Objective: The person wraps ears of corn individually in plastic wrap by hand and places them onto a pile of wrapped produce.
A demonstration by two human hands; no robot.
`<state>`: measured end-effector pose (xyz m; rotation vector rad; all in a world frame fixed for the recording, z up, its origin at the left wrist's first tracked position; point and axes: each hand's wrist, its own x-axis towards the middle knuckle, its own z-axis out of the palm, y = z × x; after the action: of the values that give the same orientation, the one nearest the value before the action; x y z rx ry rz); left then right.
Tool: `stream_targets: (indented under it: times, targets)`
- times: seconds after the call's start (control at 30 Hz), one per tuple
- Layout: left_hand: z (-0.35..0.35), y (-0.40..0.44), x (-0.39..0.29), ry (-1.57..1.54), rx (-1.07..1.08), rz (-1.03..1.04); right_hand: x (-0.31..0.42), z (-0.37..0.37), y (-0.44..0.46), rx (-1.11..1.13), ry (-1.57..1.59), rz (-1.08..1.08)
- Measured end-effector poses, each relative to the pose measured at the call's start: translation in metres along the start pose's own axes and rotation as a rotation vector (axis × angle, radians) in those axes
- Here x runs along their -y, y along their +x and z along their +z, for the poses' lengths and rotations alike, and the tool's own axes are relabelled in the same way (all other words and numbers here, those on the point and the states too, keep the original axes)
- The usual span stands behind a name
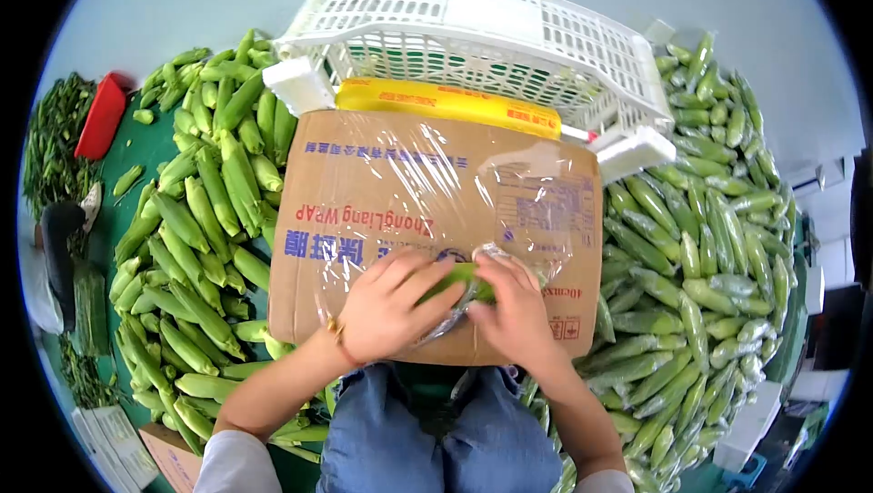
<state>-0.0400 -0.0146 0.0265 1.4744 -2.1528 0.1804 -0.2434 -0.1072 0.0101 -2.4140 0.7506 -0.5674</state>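
Note:
A green ear of corn [462, 276] lies crosswise on the cardboard box [314, 175] in front of me, partly covered by clear plastic wrap. My left hand [393, 300] is closed over its left part, fingers pointing right. At the other end, my right hand [511, 309] curls around the corn and bunched film. A sheet of clear wrap [436, 161] stretches over the box top from the yellow roll [446, 106] at its far edge. My fingers hide much of the ear.
Loose ears of corn [195, 256] are piled at left, film-wrapped ears [700, 266] at right. A white plastic crate [491, 6] stands behind the roll. Farther left are a red scoop-like container [102, 118] and green vegetables [59, 143]. Part of another person [62, 247] shows there.

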Motion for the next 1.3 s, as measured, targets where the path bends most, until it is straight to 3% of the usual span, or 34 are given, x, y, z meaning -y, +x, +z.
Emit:
stream_targets:
  times: [0.03,0.07,0.13,0.17,0.2,0.27,0.3,0.37,0.43,0.53,0.57,0.6,0.63,0.67,0.7,0.83,0.93,1.03,1.07,1.13,1.23,1.3]
  targets:
    - [-0.012,-0.018,-0.01,0.02,-0.166,-0.033,-0.005,0.009,0.006,-0.046,-0.139,-0.071]
    - [-0.027,-0.038,-0.018,-0.079,-0.173,-0.129,-0.008,0.016,0.01,-0.103,-0.275,-0.131]
    - [-0.016,-0.08,-0.03,0.005,-0.038,-0.445,-0.01,0.02,0.017,-0.114,-0.321,-0.11]
    - [-0.015,-0.106,-0.015,-0.071,0.014,-0.425,-0.012,0.02,0.023,-0.12,-0.348,-0.113]
    - [-0.025,-0.104,-0.001,-0.139,0.05,-0.397,-0.017,0.02,0.031,-0.149,-0.353,-0.148]
    - [-0.062,-0.045,0.018,-0.22,-0.135,-0.649,-0.019,0.022,0.029,-0.168,-0.35,-0.193]
    - [-0.063,-0.021,0.04,0.007,-0.256,-0.567,-0.018,0.023,0.031,-0.197,-0.343,-0.265]
    - [-0.026,0.022,0.066,-0.292,-0.158,-0.618,-0.024,0.027,0.039,-0.222,-0.332,-0.301]
    - [0.028,0.04,0.079,-0.217,0.414,-0.489,-0.023,0.026,0.041,-0.204,-0.319,-0.274]
    - [-0.003,0.027,0.026,-0.202,0.427,-0.321,-0.017,0.021,0.035,-0.041,-0.326,-0.097]
    - [-0.025,0.022,-0.002,-0.314,0.602,-0.506,0.001,0.015,0.026,0.059,-0.33,0.0]
    - [-0.017,-0.009,-0.014,-0.123,0.286,-0.145,0.014,0.013,0.021,0.166,-0.331,0.084]
    - [-0.028,-0.021,-0.033,-0.204,0.427,-0.349,0.017,0.016,0.019,0.192,-0.241,0.081]
    - [-0.022,-0.019,-0.025,-0.148,0.4,-0.352,0.019,0.018,0.02,0.215,-0.151,0.082]
    - [-0.015,-0.016,-0.016,-0.1,0.38,-0.365,0.025,0.007,0.033,0.392,-0.089,0.278]
    - [0.031,0.033,0.053,0.093,0.211,-0.446,-0.002,0.007,0.046,-0.104,-0.287,-0.245]
    - [0.067,0.078,0.137,0.198,0.087,-0.28,-0.015,0.016,0.074,-0.07,-0.45,-0.371]
    - [0.06,0.11,0.155,-0.014,0.436,-0.204,-0.047,0.015,0.127,0.008,-0.48,-0.318]
    - [0.055,0.115,0.144,-0.046,0.613,-0.269,-0.048,0.016,0.128,0.086,-0.471,-0.253]
    - [0.035,0.141,0.139,-0.045,0.898,-0.389,-0.042,0.014,0.129,0.066,-0.416,-0.341]
    - [0.07,0.104,0.146,-0.003,0.665,-0.263,-0.009,-0.002,0.08,0.164,-0.323,-0.35]
    - [0.067,0.104,0.146,-0.019,0.58,-0.242,0.012,-0.013,0.037,0.356,-0.228,-0.38]
